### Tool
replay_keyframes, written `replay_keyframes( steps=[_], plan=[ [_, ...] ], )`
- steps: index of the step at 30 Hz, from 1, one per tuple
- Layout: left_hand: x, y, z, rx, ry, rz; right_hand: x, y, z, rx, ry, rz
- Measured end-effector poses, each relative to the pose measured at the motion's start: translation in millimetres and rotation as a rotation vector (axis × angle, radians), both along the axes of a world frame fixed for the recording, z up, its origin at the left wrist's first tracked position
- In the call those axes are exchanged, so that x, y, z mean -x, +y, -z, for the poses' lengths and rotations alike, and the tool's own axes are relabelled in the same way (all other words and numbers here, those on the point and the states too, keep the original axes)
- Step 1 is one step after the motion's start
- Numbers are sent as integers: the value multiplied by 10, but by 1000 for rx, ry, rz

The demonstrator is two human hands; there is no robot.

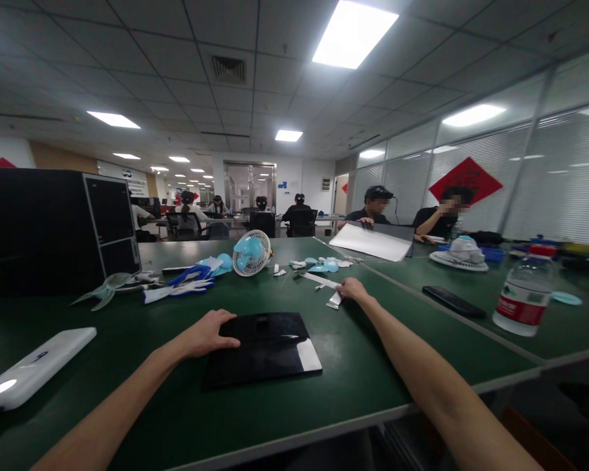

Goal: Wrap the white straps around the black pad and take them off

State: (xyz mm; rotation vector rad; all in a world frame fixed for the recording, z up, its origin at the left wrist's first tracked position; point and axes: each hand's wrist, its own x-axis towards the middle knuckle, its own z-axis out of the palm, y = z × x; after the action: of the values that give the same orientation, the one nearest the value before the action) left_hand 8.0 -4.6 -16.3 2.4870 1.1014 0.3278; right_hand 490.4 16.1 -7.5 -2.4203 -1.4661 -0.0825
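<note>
Green tabletop (353, 379), smooth, dull sheen, pale edging. Black box (34, 229), big and square-cornered, silvery frame on its front, far left. Large sheet (370, 242), white face, slightly bowed, under a co-worker's hand across the table. Black panel (260, 347), thin, flat, roughly rectangular, glossy; lies on the tabletop right in front of me, bright patch at its near right corner, glare or label, can't tell. White slab (39, 366), rounded corners, shiny, dark mark on top, to my left. Fan head (252, 252), white ribbed cage, pale blue plastic blades, tilted, beyond the panel. Bottle (526, 291), clear plastic, red cap, red-and-white label, upright at right. Gloves (179, 286), blue and white, soft, crumpled. White strip (319, 280), narrow, flat, past the panel's far right corner; a short silvery-white piece (334, 300) just beside it.

Both my arms reach forward, bare. My left hand (213, 333) sits on the panel's left side, thumb and fingers spread with a gap between, resting, not gripping. My right hand (353, 290) is farther out, palm down, fingers bent and bunched at the strip's end; can't tell if pinched or just touching.
</note>
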Motion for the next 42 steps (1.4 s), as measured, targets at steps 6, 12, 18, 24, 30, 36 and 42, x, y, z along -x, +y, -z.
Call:
replay_keyframes(
  steps=[6, 12, 18, 24, 30, 36, 42],
  plan=[
    [11, 13, 18, 13, -5, -8, -87, -72, 16, -115, 95, -30],
    [-24, -46, -28, 15, 7, -21, -104, -246, -241, -364, 151, -111],
    [-34, -112, -71, 7, -25, -32, 159, -372, -553, -621, 121, -233],
    [-14, -111, -47, 29, -61, -36, 526, -451, -669, -806, 55, -355],
    [59, 82, -81, -89, -342, -160, 882, -538, -796, -846, 317, -554],
    [90, 147, -254, -214, -635, -266, 1321, -642, -875, -762, 901, -971],
    [-112, -162, -510, -212, -656, -118, 1924, -747, -808, -447, 1228, -1229]
  ],
)
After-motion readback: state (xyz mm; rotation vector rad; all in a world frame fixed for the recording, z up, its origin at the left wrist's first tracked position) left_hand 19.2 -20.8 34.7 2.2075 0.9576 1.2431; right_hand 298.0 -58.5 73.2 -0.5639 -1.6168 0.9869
